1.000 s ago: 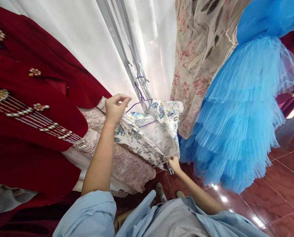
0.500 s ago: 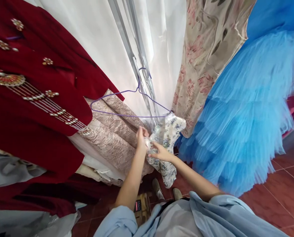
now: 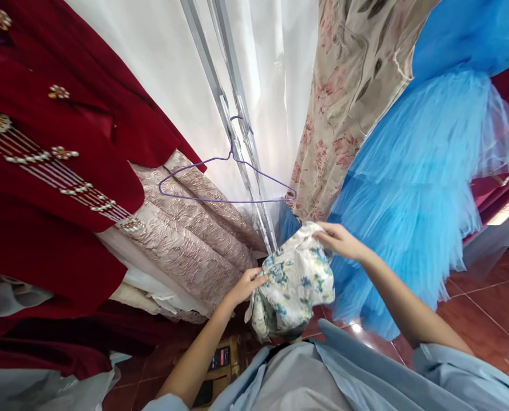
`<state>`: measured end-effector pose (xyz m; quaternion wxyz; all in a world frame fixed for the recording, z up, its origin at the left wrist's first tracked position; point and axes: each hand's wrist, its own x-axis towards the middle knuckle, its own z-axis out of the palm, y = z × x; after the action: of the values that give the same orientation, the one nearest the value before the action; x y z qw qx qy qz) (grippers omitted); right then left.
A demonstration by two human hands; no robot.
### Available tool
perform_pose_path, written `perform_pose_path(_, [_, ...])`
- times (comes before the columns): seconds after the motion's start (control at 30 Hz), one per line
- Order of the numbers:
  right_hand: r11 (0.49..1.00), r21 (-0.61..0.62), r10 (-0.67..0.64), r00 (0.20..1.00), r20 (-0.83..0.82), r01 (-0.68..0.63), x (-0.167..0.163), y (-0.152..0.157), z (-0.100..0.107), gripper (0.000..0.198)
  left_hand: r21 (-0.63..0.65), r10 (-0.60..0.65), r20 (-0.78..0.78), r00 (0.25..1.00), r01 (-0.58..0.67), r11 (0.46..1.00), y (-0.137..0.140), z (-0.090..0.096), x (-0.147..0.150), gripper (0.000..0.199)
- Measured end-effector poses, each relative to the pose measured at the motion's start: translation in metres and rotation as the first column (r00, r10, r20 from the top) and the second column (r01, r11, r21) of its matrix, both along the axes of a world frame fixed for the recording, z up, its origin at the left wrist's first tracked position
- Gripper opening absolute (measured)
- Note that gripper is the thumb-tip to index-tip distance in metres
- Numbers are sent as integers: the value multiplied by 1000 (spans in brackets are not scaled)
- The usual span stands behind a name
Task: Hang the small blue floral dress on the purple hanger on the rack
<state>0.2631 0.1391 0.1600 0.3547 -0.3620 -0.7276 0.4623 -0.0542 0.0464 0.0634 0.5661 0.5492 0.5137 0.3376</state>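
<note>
A white garment with blue and yellow flowers is stretched between my two hands, low in front of my body. My left hand grips its left edge with the fingers closed. At the upper right corner, my right hand pinches the cloth between thumb and fingers. The garment's exact kind does not show, as it is folded and bunched. Just above it hangs a bare purple wire hanger, hooked on a metal stand and touched by neither hand.
Left hang a dark red velvet garment with beaded ornaments and a pink brocade skirt. To the right are a beige floral garment and a blue tiered tulle dress. A cardboard box sits on the red tiled floor.
The flowered garment has come away from the hanger's right end and down toward me. My hands, close together before, have moved apart and spread the cloth between them.
</note>
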Motion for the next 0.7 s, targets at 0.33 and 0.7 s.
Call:
perform_pose_path(0.33, [797, 293, -452, 843, -293, 529, -61, 162, 66, 32, 320, 136, -309, 941, -32, 947, -12, 95, -31, 33])
perform_pose_path(0.7, [945, -325, -68, 965, -252, -18, -148, 120, 76, 37, 394, 248, -443, 862, -61, 917, 13, 147, -137, 21])
